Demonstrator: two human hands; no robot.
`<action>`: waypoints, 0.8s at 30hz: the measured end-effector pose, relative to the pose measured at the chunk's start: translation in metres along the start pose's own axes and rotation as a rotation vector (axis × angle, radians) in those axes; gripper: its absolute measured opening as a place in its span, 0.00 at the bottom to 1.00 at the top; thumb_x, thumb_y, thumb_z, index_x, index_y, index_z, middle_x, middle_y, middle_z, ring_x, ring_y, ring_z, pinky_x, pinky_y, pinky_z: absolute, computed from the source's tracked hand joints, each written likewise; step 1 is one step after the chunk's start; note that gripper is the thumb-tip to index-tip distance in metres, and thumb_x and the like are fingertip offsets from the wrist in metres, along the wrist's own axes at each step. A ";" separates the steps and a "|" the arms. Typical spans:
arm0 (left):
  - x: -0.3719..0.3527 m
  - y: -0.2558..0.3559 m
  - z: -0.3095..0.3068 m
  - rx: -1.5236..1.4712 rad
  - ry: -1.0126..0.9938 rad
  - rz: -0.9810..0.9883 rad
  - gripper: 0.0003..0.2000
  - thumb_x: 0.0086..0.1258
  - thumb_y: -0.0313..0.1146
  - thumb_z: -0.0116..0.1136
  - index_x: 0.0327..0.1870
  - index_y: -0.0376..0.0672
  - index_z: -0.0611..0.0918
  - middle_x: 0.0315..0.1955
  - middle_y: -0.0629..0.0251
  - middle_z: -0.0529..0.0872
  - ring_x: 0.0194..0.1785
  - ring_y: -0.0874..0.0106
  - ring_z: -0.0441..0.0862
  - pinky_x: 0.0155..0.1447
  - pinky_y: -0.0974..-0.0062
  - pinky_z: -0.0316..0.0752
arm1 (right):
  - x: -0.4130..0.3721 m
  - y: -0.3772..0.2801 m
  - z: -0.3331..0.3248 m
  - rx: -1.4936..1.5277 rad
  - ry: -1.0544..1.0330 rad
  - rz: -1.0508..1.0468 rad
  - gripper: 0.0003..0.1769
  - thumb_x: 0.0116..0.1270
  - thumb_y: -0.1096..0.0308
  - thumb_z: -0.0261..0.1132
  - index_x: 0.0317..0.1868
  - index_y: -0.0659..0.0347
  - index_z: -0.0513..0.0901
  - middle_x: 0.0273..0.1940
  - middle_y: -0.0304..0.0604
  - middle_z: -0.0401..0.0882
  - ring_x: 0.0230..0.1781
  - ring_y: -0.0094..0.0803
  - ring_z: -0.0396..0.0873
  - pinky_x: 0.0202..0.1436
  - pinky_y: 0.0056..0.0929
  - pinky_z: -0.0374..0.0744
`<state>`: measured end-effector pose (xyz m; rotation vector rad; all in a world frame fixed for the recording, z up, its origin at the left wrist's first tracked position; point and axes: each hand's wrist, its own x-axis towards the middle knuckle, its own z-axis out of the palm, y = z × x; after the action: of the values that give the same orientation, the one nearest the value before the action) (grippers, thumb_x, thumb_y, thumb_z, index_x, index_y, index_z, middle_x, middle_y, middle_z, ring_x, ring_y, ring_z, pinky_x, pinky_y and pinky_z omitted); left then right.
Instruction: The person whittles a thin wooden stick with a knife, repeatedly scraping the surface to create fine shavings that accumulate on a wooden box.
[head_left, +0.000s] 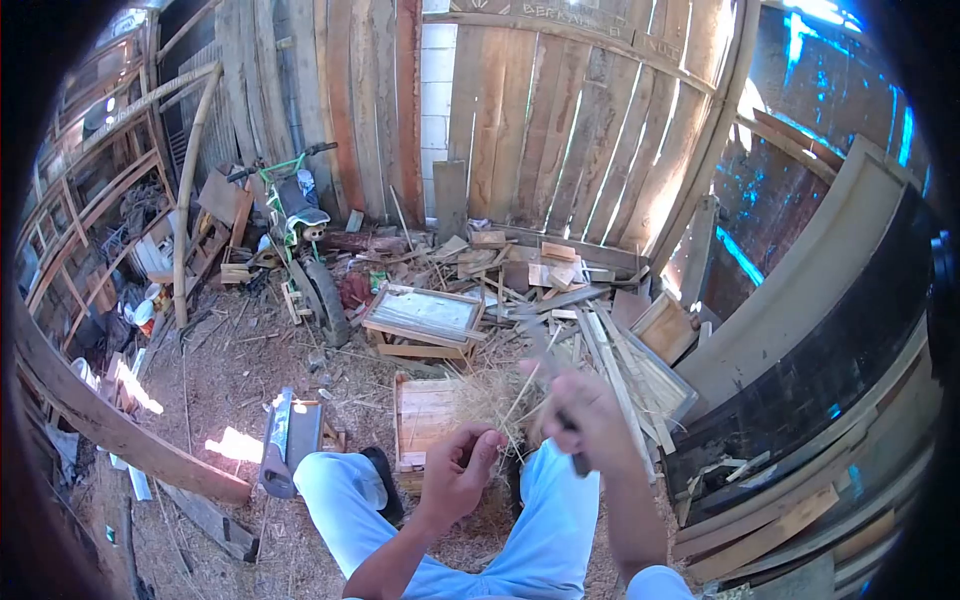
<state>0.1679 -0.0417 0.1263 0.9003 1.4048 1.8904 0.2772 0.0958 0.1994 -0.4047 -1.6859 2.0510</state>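
Note:
My left hand (pixel 458 470) is closed around a bunch of dry straw (pixel 497 400) that fans up and to the right above my knees. Blurred with motion, my right hand (pixel 585 415) grips a dark tool handle (pixel 575 450), its blade (pixel 543 345) rising toward the straw; I cannot tell the tool's type. Both hands are close together over my lap, in light blue trousers (pixel 555 520). A small wooden crate (pixel 425 415) stands just beyond my left hand.
A framed wooden box (pixel 425 318) lies on the dirt floor ahead. Scrap planks (pixel 560 275) pile up against the plank wall (pixel 560 120). A small green bicycle (pixel 300 235) leans at the left. A grey metal piece (pixel 290 440) lies by my left foot. Curved boards (pixel 830 400) stack at the right.

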 end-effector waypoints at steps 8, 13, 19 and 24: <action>-0.009 0.008 0.001 0.016 -0.041 -0.068 0.08 0.73 0.32 0.51 0.39 0.37 0.79 0.19 0.77 0.72 0.21 0.88 0.64 0.24 0.87 0.57 | 0.008 -0.007 -0.002 0.086 -0.050 0.005 0.18 0.75 0.61 0.49 0.50 0.69 0.75 0.19 0.33 0.67 0.13 0.13 0.58 0.14 0.13 0.56; -0.010 0.001 -0.001 -0.024 -0.070 -0.018 0.08 0.73 0.32 0.51 0.39 0.37 0.79 0.19 0.77 0.72 0.21 0.89 0.63 0.23 0.87 0.56 | 0.011 -0.014 -0.004 0.166 -0.083 -0.016 0.18 0.75 0.60 0.49 0.49 0.68 0.74 0.19 0.33 0.67 0.12 0.13 0.58 0.13 0.13 0.55; -0.006 0.007 -0.003 -0.193 -0.140 -0.074 0.08 0.74 0.34 0.50 0.40 0.38 0.77 0.19 0.76 0.71 0.20 0.88 0.61 0.22 0.87 0.55 | 0.002 -0.003 0.000 0.116 -0.202 0.087 0.18 0.75 0.61 0.49 0.54 0.67 0.74 0.20 0.35 0.69 0.12 0.14 0.58 0.13 0.14 0.56; -0.010 0.013 -0.001 -0.188 -0.136 -0.053 0.08 0.74 0.34 0.49 0.40 0.38 0.77 0.19 0.76 0.71 0.20 0.88 0.61 0.22 0.87 0.54 | 0.002 -0.019 0.006 0.035 -0.156 0.066 0.18 0.74 0.60 0.51 0.50 0.69 0.75 0.21 0.35 0.69 0.12 0.14 0.59 0.13 0.14 0.56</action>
<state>0.1724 -0.0533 0.1372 0.8732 1.1393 1.8495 0.2753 0.0945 0.2193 -0.2997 -1.7443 2.2071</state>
